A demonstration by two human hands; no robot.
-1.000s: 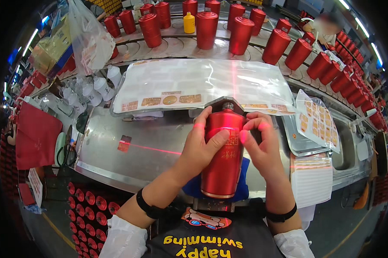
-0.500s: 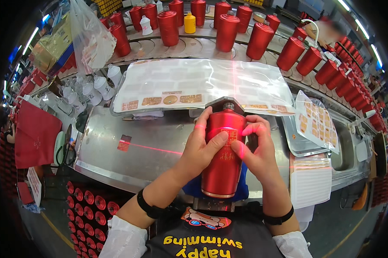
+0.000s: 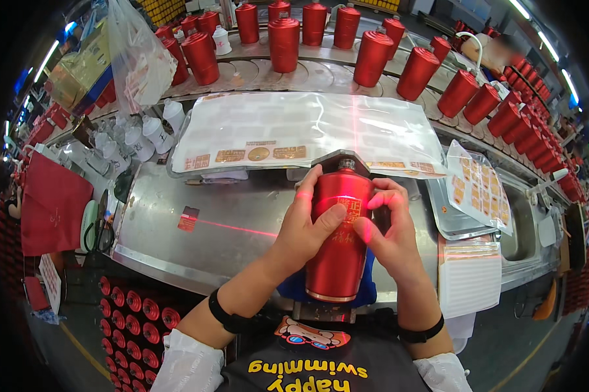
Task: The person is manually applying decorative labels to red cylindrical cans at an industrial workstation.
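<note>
A metallic red bottle (image 3: 337,268) with gold lettering leans back on a blue cloth (image 3: 365,287) close to my body, its clear neck toward a dark angular support (image 3: 330,157). My left hand (image 3: 310,219) is closed along its left side, with the thumb lying across the front by the gold square label (image 3: 348,210). On the other side, my right hand (image 3: 392,228) grips the bottle's right edge. Its fingers are bent and its thumb tip presses beside the label. Red laser lines cross the bottle and both hands.
Beyond a plastic-covered label sheet (image 3: 281,127), red bottles (image 3: 284,46) stand along a curved conveyor (image 3: 320,73). White-capped glass bottles (image 3: 156,134) and scissors (image 3: 100,234) are at left. A sticker sheet (image 3: 480,189) and sink (image 3: 520,228) are at right. Another person (image 3: 487,52) sits far right.
The near row of red bottles on the conveyor has shifted to the right, and the yellow bottle is no longer visible. My hands and the held bottle stay almost where they were.
</note>
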